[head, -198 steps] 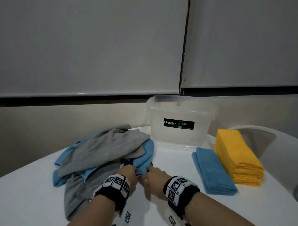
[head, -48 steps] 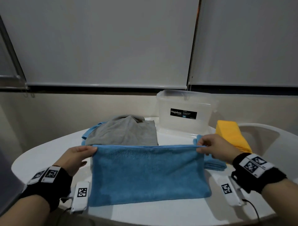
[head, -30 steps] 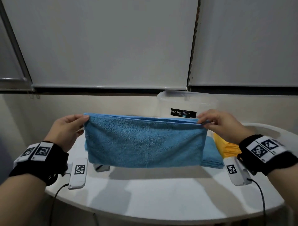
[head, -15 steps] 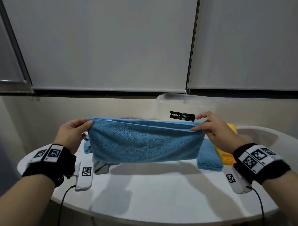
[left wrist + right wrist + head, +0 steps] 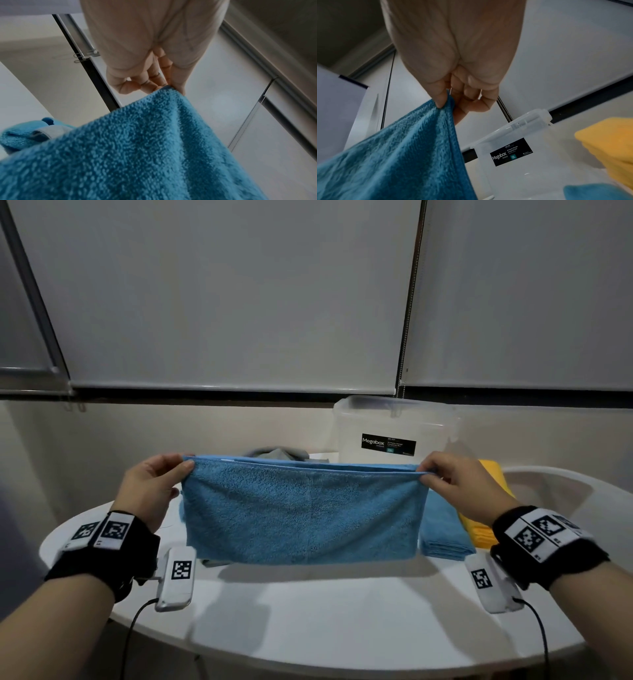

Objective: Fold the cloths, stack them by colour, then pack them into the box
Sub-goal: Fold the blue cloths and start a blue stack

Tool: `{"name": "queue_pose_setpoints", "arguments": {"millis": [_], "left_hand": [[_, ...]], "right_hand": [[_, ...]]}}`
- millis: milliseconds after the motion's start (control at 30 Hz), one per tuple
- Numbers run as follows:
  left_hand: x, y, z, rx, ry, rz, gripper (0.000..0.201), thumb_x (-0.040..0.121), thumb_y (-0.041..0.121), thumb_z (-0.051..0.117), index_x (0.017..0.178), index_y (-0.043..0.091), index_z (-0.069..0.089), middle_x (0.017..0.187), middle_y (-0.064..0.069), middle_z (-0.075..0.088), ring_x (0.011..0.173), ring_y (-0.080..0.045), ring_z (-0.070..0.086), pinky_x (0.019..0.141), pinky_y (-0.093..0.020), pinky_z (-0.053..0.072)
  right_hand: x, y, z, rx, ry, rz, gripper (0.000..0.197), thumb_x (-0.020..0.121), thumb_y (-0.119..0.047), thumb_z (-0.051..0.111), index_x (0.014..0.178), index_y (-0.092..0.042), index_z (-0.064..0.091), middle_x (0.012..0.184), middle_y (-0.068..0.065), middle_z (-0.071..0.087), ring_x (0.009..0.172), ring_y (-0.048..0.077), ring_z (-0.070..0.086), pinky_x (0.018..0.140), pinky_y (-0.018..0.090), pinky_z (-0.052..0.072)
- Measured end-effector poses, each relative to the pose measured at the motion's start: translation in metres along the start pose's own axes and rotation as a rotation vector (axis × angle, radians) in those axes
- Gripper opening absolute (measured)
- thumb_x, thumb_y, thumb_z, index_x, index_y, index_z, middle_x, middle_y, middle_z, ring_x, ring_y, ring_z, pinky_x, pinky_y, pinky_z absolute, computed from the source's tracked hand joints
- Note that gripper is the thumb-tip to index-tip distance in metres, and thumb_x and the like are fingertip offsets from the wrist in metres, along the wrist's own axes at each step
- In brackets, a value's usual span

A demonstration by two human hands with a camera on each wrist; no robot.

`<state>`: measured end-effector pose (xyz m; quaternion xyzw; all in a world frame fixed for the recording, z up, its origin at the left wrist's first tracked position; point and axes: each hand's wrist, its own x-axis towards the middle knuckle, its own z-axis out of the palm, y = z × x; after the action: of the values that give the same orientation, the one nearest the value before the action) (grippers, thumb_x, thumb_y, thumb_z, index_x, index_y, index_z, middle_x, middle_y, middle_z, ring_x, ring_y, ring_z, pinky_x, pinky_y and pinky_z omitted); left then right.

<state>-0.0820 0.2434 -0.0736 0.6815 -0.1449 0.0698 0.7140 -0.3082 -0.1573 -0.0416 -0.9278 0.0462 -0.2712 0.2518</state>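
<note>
- Pretty dim room overall, flat greyish light, colours muted.
- The hanging blue terry cloth (image 5: 303, 511) drops a soft shadow on the round white table (image 5: 342, 621).
- Head view bends straight lines near the edges.
- Both wrist views are soft up close.

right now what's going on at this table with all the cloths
A person is folding cloths. The left hand and right hand each pinch a top corner of a blue terry cloth, already doubled over, and hold it stretched in the air above the white round table. A folded blue cloth stack and a folded yellow cloth stack lie to the right. A loose grey cloth pile waits behind. The clear plastic storage box stands at the back.
</note>
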Motion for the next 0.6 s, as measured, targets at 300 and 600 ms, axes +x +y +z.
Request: {"name": "queue_pose_setpoints", "arguments": {"millis": [300, 600], "left_hand": [[-0.008, 0.006, -0.016, 0.073, -0.138, -0.015, 0.012, 0.091, 0.014, 0.060, 0.084, 0.018, 0.070, 0.076, 0.008, 0.067, 0.077, -0.013, 0.053, 0.073, -0.029, 0.039], [-0.010, 0.000, -0.022, 0.062, -0.374, -0.382, 0.003, 0.086, 0.004, 0.057, 0.083, 0.005, 0.058, 0.069, -0.007, 0.055, 0.051, -0.011, 0.054, 0.050, -0.019, 0.046]], "right_hand": [[-0.005, 0.005, -0.012, 0.352, -0.176, 0.182, 0.011, 0.089, -0.003, 0.062, 0.092, -0.012, 0.059, 0.068, 0.010, 0.055, 0.065, 0.014, 0.051, 0.062, 0.028, 0.044], [-0.006, 0.017, -0.001, 0.480, -0.412, 0.502, 0.015, 0.077, -0.008, 0.075, 0.081, -0.002, 0.062, 0.060, 0.011, 0.054, 0.049, 0.015, 0.050, 0.052, 0.026, 0.037]]}}
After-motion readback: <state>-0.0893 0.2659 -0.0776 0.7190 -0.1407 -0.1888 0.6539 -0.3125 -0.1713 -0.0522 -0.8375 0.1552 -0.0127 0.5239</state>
